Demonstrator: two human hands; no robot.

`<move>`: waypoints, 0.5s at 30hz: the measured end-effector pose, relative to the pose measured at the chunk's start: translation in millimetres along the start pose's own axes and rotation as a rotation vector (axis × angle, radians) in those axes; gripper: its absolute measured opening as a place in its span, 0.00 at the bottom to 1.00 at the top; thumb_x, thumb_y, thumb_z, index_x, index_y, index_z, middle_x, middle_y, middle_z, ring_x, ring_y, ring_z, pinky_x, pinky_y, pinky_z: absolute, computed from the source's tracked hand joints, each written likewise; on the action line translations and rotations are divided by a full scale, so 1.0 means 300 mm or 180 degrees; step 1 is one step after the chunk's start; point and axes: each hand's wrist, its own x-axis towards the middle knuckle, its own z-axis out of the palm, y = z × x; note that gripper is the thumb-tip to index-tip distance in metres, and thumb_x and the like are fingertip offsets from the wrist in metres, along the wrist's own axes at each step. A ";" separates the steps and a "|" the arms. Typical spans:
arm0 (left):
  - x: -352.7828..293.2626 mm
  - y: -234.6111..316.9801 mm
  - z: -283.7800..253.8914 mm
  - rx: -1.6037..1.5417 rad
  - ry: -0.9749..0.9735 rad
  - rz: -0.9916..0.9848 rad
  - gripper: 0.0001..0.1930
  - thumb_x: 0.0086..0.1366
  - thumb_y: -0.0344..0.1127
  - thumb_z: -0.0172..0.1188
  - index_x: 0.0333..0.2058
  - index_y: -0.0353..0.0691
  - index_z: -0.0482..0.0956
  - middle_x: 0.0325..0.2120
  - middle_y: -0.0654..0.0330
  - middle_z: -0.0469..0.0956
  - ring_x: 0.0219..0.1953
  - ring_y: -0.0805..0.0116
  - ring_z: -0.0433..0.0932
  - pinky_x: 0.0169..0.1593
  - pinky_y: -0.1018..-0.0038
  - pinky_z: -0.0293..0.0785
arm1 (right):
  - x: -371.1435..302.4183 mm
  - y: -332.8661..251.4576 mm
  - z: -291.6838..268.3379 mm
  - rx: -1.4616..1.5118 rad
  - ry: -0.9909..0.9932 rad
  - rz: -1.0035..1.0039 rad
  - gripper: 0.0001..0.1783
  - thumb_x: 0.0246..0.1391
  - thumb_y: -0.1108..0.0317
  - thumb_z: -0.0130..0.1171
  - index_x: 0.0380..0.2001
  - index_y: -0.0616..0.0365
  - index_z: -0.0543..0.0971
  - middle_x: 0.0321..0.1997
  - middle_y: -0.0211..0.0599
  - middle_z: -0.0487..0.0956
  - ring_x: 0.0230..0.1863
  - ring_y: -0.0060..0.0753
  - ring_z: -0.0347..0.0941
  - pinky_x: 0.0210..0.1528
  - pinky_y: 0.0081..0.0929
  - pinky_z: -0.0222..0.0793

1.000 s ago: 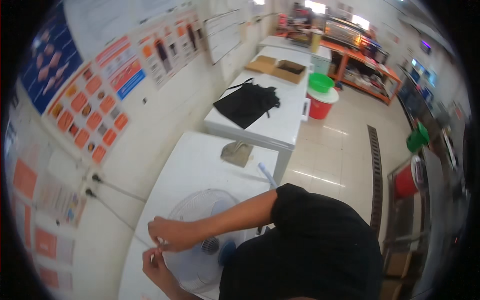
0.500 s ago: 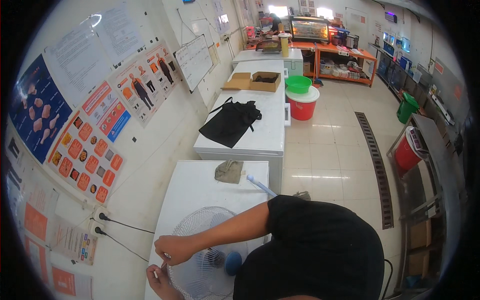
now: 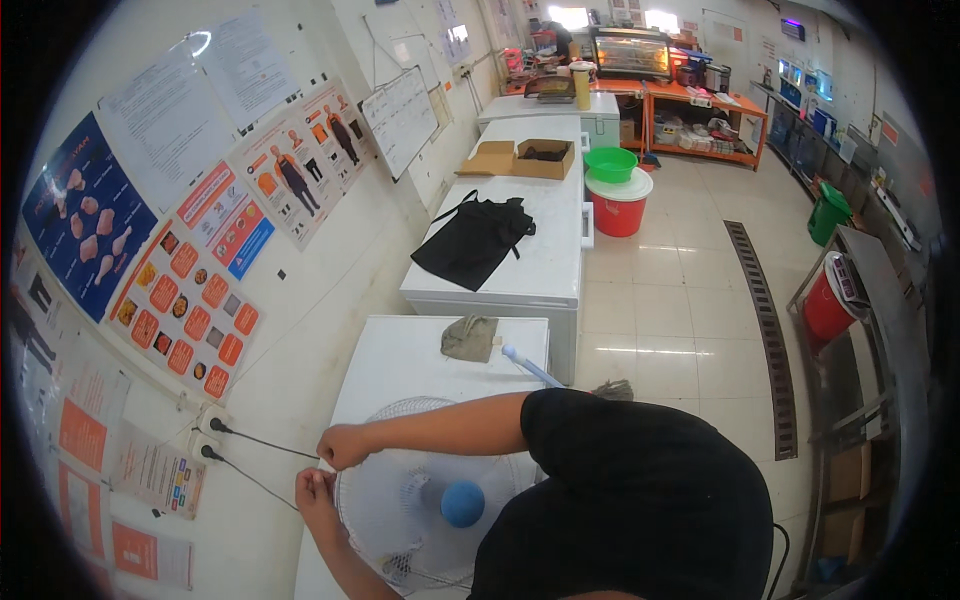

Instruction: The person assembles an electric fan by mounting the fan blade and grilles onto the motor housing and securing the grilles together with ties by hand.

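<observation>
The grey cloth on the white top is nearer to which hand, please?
Right: the right hand is below-left of the grey cloth in view; the left hand lies lower, farther away.

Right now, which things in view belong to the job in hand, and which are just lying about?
Job in hand:
- fan
- left hand and right hand, at the fan's left edge

Lying about:
- strappy black cloth
- grey cloth
- open cardboard box
- green basin on red bucket

Hands (image 3: 344, 447) close together, fingers (image 3: 320, 481) curled, right forearm (image 3: 440, 428) level, left forearm (image 3: 350, 565) aslant below
</observation>
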 end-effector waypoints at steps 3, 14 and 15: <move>0.095 -0.008 0.030 0.0204 -0.0084 -0.0246 0.05 0.75 0.33 0.53 0.40 0.38 0.73 0.32 0.64 0.73 0.36 0.75 0.72 0.44 0.76 0.72 | 0.089 0.194 -0.006 -0.0259 0.0149 0.0022 0.06 0.37 0.69 0.61 0.21 0.58 0.82 0.21 0.44 0.81 0.24 0.43 0.78 0.27 0.42 0.73; 0.290 -0.063 0.049 -0.0224 0.0165 -0.1014 0.06 0.74 0.35 0.55 0.42 0.39 0.77 0.34 0.64 0.76 0.39 0.73 0.75 0.47 0.76 0.73 | 0.079 0.139 -0.180 -0.0458 -0.0503 0.0526 0.17 0.47 0.56 0.63 0.34 0.57 0.84 0.38 0.44 0.85 0.41 0.44 0.82 0.45 0.40 0.75; 0.302 -0.066 0.044 -0.0294 0.0174 -0.1061 0.07 0.75 0.35 0.55 0.43 0.38 0.76 0.35 0.62 0.77 0.39 0.71 0.77 0.47 0.76 0.74 | 0.085 0.144 -0.189 -0.0676 -0.0486 0.0697 0.20 0.48 0.52 0.61 0.37 0.54 0.85 0.41 0.42 0.85 0.44 0.45 0.82 0.48 0.40 0.75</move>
